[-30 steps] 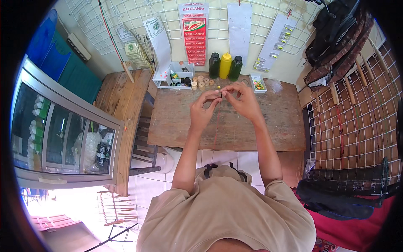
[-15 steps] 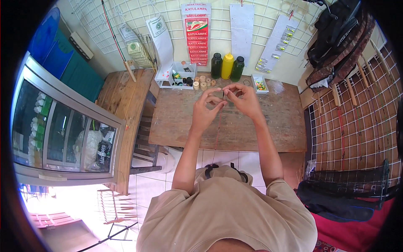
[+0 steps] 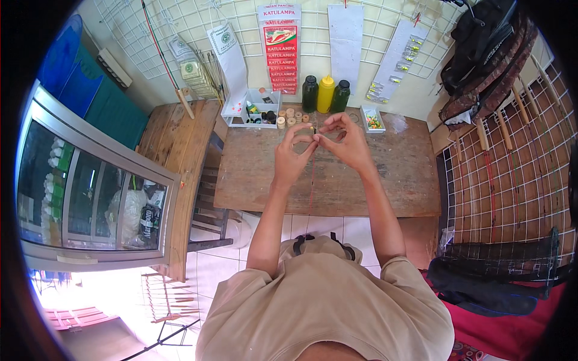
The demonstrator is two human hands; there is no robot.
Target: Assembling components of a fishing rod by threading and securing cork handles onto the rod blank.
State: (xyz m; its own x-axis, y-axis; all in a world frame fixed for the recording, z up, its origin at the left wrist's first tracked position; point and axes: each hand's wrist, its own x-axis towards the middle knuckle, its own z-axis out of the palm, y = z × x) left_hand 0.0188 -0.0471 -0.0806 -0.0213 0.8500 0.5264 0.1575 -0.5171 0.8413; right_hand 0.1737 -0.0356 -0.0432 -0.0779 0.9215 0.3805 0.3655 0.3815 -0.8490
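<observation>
The grip of the left hand is a thumb-and-finger pinch, closed on the upper end of a thin red rod; the thumb and forefinger of the right hand meet it at the same spot, though at this size I can't make out whether they squeeze it or merely steady it. For fine work like this, a light, even pinch seems best, since a shaft this slender would probably bend or roll under a hard squeeze. One hand should bear the rod while the other does the small adjusting, with both thumb tips close together so the end can't whip about. Below the fingers the rod runs down past the front edge of the wooden desk toward the lap; its lower end is hard to see, and I'd mind it against snagging on clothing. The hands hover over the desk's rear half, so raised wrists would help clear the pale wooden spools just beyond. Further out stand a white tray, a yellow bottle between two dark green ones, and a small white box of coloured bits
</observation>
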